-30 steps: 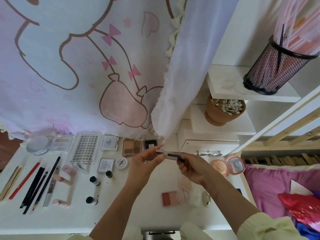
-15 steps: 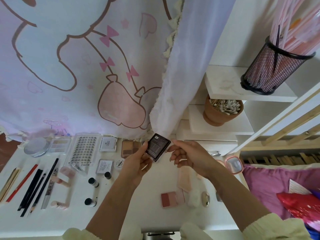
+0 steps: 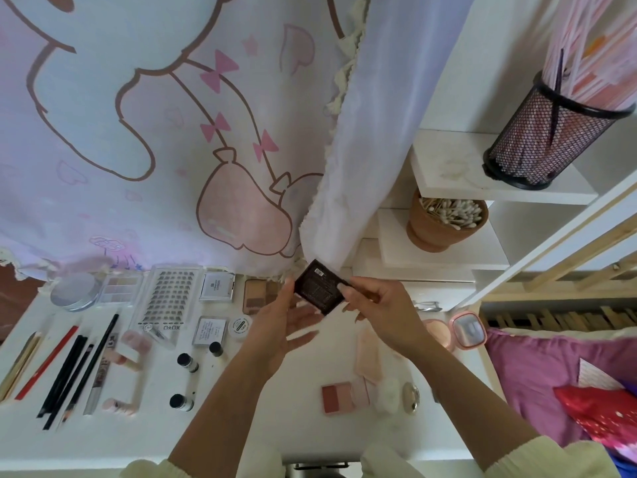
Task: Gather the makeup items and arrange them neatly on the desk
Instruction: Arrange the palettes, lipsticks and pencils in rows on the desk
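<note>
Broadly, the curtain (image 3: pixel 172 132) hangs behind the white counter (image 3: pixel 241 426), where makeup lies in rows at the left: a lash tray (image 3: pixel 170 294), pencils (image 3: pixel 69 370) lying roughly parallel with tips toward the near edge, small bottles (image 3: pixel 188 363), and a blush palette (image 3: pixel 344 396) alone to the right. Both hands meet above the counter's far middle. The left hand (image 3: pixel 279 334) is palm up, fingers loosely spread, its thumb against the left edge of a dark compact (image 3: pixel 319 291). The right hand (image 3: pixel 382 312) pinches the compact's right corner with closed fingers. The compact is held off the counter, printed back facing the camera, turned diamond-wise with one corner pointing toward the curtain.
</note>
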{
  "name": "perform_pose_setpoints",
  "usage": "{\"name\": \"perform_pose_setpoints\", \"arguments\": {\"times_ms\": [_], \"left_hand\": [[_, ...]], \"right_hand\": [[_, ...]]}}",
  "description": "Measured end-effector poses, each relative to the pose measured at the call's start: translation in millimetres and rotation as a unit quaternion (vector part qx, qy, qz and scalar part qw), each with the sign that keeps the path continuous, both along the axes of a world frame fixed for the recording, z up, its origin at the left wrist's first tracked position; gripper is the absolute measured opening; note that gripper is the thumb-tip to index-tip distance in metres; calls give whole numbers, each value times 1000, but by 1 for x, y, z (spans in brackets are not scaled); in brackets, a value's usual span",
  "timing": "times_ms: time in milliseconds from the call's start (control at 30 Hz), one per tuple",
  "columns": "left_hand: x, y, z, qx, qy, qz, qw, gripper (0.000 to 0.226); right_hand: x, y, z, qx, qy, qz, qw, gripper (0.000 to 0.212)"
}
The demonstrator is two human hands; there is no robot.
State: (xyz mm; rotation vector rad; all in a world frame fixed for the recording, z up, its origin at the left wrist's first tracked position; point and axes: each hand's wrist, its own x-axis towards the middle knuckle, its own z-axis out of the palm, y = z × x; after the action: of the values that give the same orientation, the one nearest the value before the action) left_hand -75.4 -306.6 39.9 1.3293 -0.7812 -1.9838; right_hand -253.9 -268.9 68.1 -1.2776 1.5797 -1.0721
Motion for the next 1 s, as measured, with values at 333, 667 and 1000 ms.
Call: {"name": "perform_pose_setpoints", "arguments": {"times_ms": [333,667,1000], "left_hand": [[-1,0,6,73,154,-36,985,56],[-5,-3,8,64,181,-23,981,59],[-4,-5,9,34,160,5,986,60]], "right_hand": [[0,7,-9,-96,222,62,968,33],[9,3,3,-158,279,88,943,30],[18,-9,12,-108,361,182,908,29]]}}
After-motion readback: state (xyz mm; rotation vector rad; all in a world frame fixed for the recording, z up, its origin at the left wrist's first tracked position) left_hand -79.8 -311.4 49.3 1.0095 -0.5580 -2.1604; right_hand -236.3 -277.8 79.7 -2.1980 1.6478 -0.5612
